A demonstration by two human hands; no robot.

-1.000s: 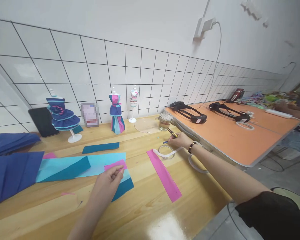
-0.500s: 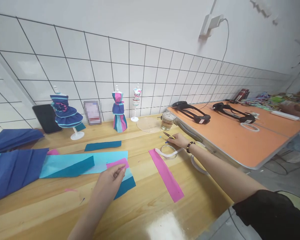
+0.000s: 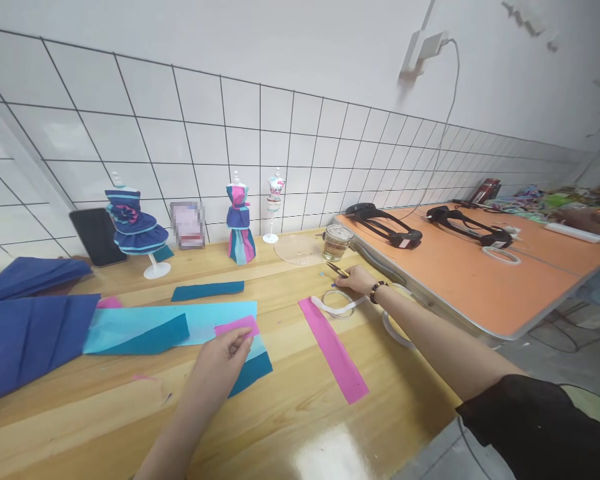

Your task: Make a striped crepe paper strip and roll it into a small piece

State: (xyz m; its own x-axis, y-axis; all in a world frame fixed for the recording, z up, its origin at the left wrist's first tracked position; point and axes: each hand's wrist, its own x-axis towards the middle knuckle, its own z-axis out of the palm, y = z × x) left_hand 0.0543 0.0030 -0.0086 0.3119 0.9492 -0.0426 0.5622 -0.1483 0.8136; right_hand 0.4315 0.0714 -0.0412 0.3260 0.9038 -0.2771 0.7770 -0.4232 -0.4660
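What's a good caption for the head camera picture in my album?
Left hand by small pink cloth, right hand holding pointed tool, three little dress forms behind.

We observe magenta on the long strip (image 3: 334,350). We record orange on the far tabletop (image 3: 485,280); black grid lines cross the white wall tiles (image 3: 235,133).

Head-height view, down over hands (image 3: 285,313)

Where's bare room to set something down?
Bare: wood between left hand and long pink strip, and in front of that strip; the orange table short of the black frames. Crowded: the left, under blue fabric; around the right hand, with pointed tool and glass cup.
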